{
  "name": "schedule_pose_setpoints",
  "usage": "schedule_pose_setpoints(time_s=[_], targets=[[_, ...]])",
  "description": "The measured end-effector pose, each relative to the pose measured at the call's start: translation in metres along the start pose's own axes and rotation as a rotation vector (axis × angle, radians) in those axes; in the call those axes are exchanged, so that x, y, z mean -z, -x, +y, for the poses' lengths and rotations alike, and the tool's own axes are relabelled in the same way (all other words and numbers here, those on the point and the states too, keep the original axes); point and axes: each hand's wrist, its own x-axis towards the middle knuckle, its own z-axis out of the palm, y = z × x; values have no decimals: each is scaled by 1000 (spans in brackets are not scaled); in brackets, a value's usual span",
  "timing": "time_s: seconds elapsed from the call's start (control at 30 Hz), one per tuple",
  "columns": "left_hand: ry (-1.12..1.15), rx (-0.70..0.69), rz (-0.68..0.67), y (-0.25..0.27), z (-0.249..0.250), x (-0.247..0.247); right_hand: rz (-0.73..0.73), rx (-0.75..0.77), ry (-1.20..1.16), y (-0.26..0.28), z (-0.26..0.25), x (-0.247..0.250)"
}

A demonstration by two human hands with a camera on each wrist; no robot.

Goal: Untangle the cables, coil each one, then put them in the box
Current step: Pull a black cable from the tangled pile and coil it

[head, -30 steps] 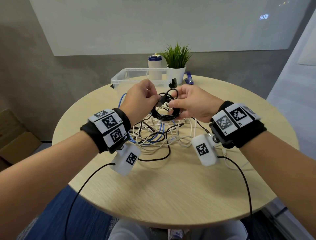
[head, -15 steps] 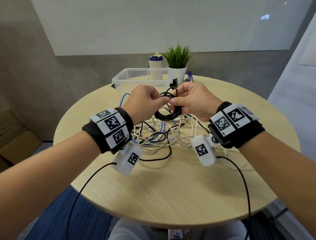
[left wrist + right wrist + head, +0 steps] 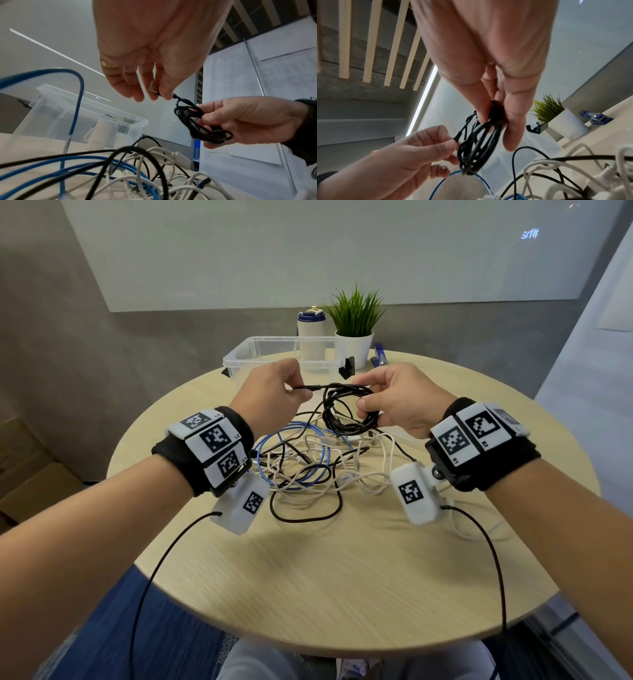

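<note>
Risk sits mostly in the black coil (image 3: 346, 410), which is bound by nothing but fingers. The right hand (image 3: 397, 402) pinches its loops together between thumb and fingers, held above the tangle (image 3: 318, 463) of blue, white and black cables on the table (image 3: 342, 570). The left hand (image 3: 274, 398) pinches the coil's plug end (image 3: 154, 86) between thumb and forefinger, its other fingers loosely curled and free.

If the right hand's pinch slackens, the loops would likely spring open and drop into the tangle, undoing the coiling. If the left hand pulls the plug end outward too firmly, it may drag a loop out of the bundle or cinch it into a knot; too little tension and the end would probably not stay tucked. In the head view, a black strand appears to run from the coil down towards the tangle. Whether it belongs to the coil cannot be told. If it does, lifting towards the box (image 3: 274, 350) could drag other cables along.

The box stands open at the far edge, well apart from the hands. A bottle (image 3: 311, 337) and plant (image 3: 354, 337) stand just behind it, so a careless reach could knock either.
</note>
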Motion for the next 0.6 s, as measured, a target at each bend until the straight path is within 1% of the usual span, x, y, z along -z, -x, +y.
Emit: schedule_pose_setpoints(time_s=[0.1,0.17,0.23,0.3,0.37,0.43,0.5,0.6], targets=[[4,-6,64,-1,1,1,-55,-5,14,1,-3,3],[-46,-19,67,0,0,1,-78,6,-27,2,-5,4],[-140,-36,14,1,1,2,-101,20,-113,4,-7,4],[-163,-58,-66,2,3,1,-111,41,-151,4,-7,3],[-70,-38,-109,3,4,0,-93,55,-172,3,-7,1],[123,50,-127,5,5,0,-61,63,-170,2,-7,1],[275,109,-141,5,4,-1,-24,89,-113,1,-6,1],[413,141,-168,8,8,-1,27,123,-64,0,-5,1]])
